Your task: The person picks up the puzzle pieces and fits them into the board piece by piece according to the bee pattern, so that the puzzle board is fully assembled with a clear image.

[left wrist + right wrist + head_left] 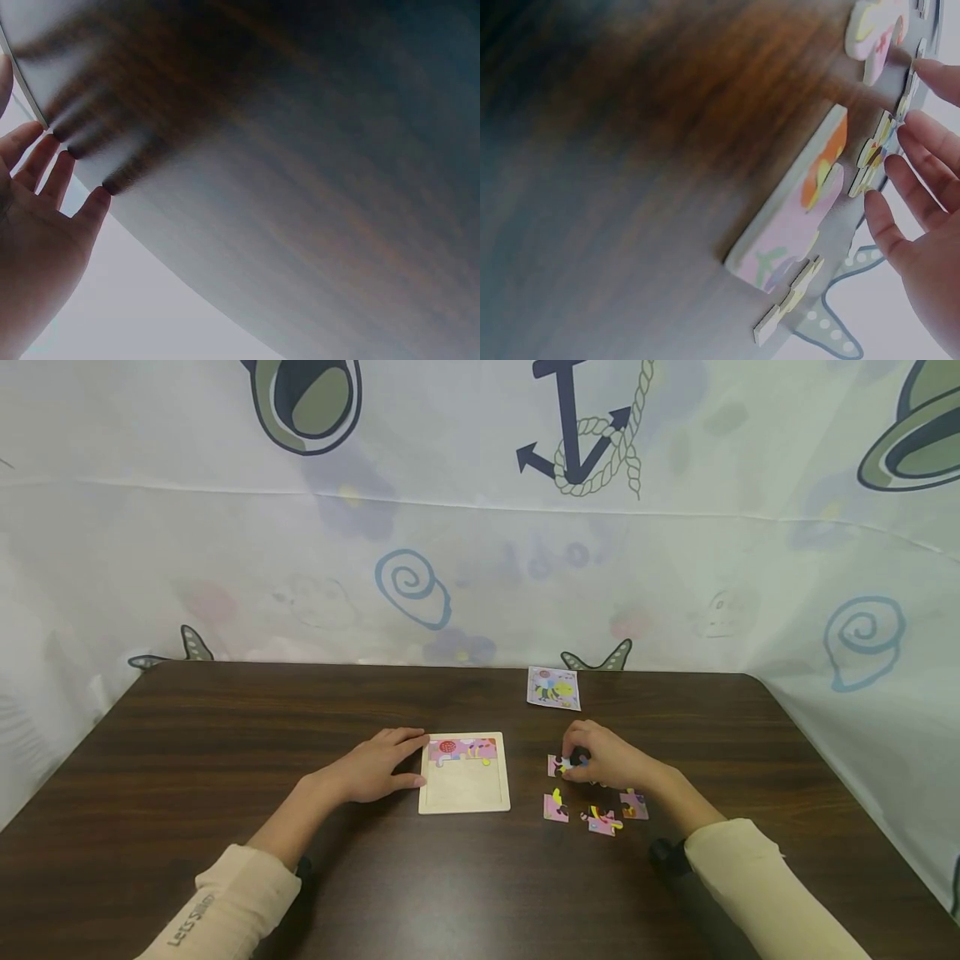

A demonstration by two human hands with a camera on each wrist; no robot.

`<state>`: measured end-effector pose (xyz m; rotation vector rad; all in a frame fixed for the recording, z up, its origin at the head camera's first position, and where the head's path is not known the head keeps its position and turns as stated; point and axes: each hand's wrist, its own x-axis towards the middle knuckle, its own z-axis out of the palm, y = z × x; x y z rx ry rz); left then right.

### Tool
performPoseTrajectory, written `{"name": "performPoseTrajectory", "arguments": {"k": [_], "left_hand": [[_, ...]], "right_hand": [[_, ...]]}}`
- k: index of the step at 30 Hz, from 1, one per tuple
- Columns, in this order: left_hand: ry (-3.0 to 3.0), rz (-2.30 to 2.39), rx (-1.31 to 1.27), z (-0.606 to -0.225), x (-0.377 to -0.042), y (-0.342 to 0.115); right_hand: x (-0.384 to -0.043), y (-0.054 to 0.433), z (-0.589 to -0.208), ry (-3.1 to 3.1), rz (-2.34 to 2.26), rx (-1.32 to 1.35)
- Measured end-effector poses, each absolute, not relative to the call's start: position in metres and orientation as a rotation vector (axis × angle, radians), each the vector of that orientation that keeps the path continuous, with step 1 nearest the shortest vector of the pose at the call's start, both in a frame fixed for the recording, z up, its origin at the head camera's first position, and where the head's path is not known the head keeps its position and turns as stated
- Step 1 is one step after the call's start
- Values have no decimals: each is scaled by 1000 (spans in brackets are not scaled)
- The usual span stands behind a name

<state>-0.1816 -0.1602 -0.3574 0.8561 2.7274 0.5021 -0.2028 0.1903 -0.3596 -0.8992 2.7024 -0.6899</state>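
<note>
My left hand (375,767) rests at the left edge of a square wooden puzzle tray (465,806), fingertips and thumb touching its frame. Along the top of the tray lies a fitted row of pink puzzle pieces (480,749); bare wood shows below. In the left wrist view the fingers (56,176) are spread against the tray's rim. To the right of the tray, my right hand (611,756) pinches a puzzle piece (557,766) low over the table, its fingers covering part of it. The right wrist view shows thumb and fingertips around this thin piece (910,88).
Loose puzzle pieces lie near my right hand: one with yellow (556,807), one with stripes (602,821), one pink and brown (633,805). A bee picture card (553,688) lies at the table's back edge. A printed cloth (480,593) hangs behind the dark table (225,727).
</note>
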Motion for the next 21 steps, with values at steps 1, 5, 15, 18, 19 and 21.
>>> {"name": "performPoseTrajectory", "arguments": {"k": [1,5,15,18,19,21], "left_hand": [[2727,502,854,-357,-181,-160],[2726,503,852,-357,-181,-160],[2731,500,865,-358,-182,-160],[2731,501,866,-358,-182,-160],[2730,502,866,-358,-182,-161],[2729,501,863,-358,-182,-161]], "right_hand": [[-203,190,-360,2701,-690,-907],[-203,190,-358,2698,-703,-898],[-202,186,-351,2683,-683,-824],[-202,184,-349,2670,-686,-800],[-202,183,-349,2669,-685,-797],[-202,180,-347,2670,-688,-799]]}}
